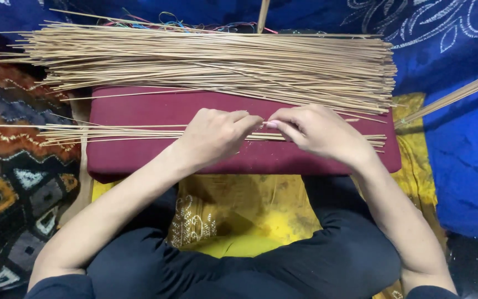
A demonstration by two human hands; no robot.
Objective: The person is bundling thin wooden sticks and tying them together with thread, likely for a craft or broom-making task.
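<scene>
A small bunch of thin sticks (139, 133) lies flat across a dark red cushion (139, 158), running from side to side. The bunch sits on the near half of the cushion, and its left ends poke out past the cushion's edge. Both hands are on this bunch, right in the middle of it.

The left hand (214, 135) is curled almost closed, with the fingertips pinched down on the sticks. The right hand (316, 130) is bent the same way, with its fingertips pressed together on the sticks too. The two hands meet tip to tip, nearly touching. I cannot tell just how many sticks each hand has hold of.

Behind the hands, along the far edge of the cushion, lies a much bigger pile of sticks (222, 63), all laid the same way. Some coloured threads (167, 22) peek out just behind that pile. A few more sticks (455, 94) slant in from the right side.

The person sits cross-legged in dark trousers (327, 260), with a yellow cloth (250, 210) under the cushion. A patterned rug (12, 188) is on the left and a blue cloth (466, 160) on the right.
</scene>
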